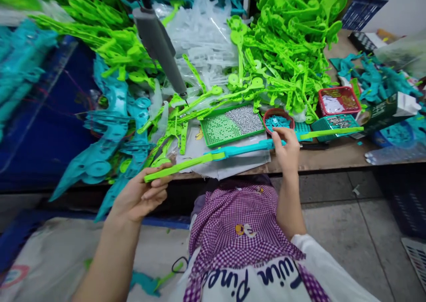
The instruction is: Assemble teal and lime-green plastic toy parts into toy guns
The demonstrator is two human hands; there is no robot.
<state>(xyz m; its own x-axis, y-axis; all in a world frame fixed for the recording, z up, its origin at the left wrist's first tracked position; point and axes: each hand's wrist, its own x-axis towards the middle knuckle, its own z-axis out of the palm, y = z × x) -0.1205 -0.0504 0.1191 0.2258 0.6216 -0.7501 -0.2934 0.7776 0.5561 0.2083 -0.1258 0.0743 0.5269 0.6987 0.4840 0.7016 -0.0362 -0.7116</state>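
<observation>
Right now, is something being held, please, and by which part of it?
Yes, one long green-and-blue piece: the left grip holds its left green end; the right grip pinches its blue middle section, toward the right.

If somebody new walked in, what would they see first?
Probably the heap of bright green parts at the back of the table. Next, the long green-and-blue piece held by the left hand and right hand. A grey pen-shaped tool hangs point-down, left of centre.
</observation>
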